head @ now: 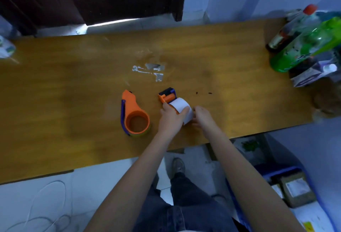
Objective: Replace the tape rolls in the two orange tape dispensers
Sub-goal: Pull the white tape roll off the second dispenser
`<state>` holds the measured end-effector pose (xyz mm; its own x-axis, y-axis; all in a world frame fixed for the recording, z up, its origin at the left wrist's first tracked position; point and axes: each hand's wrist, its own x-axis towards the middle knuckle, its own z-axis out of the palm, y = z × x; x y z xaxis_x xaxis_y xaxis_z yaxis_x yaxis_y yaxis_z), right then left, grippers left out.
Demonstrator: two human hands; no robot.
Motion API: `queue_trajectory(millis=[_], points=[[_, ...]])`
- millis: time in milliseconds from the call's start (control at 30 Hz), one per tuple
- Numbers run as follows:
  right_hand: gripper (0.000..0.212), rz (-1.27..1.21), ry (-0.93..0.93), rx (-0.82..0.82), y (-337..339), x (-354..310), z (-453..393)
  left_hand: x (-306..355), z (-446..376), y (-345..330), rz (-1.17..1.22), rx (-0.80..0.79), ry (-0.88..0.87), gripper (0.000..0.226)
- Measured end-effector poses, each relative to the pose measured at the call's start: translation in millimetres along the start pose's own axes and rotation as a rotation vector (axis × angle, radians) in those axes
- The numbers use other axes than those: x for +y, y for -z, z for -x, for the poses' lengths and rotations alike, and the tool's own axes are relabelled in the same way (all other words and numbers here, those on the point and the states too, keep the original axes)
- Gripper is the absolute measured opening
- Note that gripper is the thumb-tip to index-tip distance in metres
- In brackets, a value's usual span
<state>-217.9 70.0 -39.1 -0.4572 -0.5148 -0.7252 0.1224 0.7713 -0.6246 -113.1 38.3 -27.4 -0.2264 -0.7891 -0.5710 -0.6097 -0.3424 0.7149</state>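
**Both hands on the white roll, one dispenser waiting**

The long wooden counter (55, 84) gives plenty of bare room, and the work sits near its middle, close to the person's edge where the arms reach easily. Taking the white roll (181, 107) as the mark: the bottles (302, 47) and a carton are heaped far to its right at the counter's end, well out of the way. Just to its left lies the first dispenser (135, 115), flat on its side, hub ring up, a thin yellowish roll under it; nobody touches it, so I'd guess it is done or waiting its turn. The second dispenser (167, 97) touches the roll's far side, its orange and blue head pointing away. The left hand (171, 119) wraps over the roll and dispenser body, likely to steady them. The right hand (202, 116) is curled against the roll's right end, fingers half closed, seemingly seating it or hunting the tape's edge; I can't tell which.
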Motion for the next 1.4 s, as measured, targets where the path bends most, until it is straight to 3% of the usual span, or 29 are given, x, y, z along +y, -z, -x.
queue_trajectory(millis=[200,333,400,500,567,667,833,933,1067,1133,1233,1400], points=[[0.042,0.053,-0.004,-0.144,5,-3,-13,1,-11,-20,0.152,0.15,0.119,0.092],[0.036,0.004,-0.011,-0.198,9,-4,-20,5,-13,-25,0.218,0.178,0.171,0.107],[0.025,0.02,0.02,-0.228,11,-3,-22,6,-17,-26,0.243,0.195,0.178,0.092],[0.034,-0.012,0.056,-0.24,14,0,-25,7,-21,-19,0.377,0.172,0.209,0.064],[0.016,-0.098,0.059,-0.244,17,-1,-25,7,-19,-11,0.526,0.11,0.248,0.049],[0.008,-0.193,0.046,-0.332,25,-2,-26,-4,-14,3,0.725,0.011,0.236,0.04],[0.03,-0.328,0.112,-0.497,35,-3,-16,-14,-9,19,0.862,-0.166,0.102,0.032],[0.046,-0.322,0.158,-0.491,36,-7,-11,-12,-4,28,0.703,-0.193,0.013,0.04],[0.04,-0.333,0.226,-0.46,40,-9,-9,-16,0,39,0.178,-0.101,-0.214,0.102],[0.04,-0.324,0.258,-0.459,42,-10,-8,-20,0,40,-0.013,-0.082,-0.358,0.118],[0.036,-0.316,0.279,-0.465,42,-12,-6,-21,-1,38,-0.068,-0.003,-0.467,0.118],[0.038,-0.303,0.306,-0.477,46,-14,-6,-11,1,40,-0.015,0.04,-0.603,0.091]])
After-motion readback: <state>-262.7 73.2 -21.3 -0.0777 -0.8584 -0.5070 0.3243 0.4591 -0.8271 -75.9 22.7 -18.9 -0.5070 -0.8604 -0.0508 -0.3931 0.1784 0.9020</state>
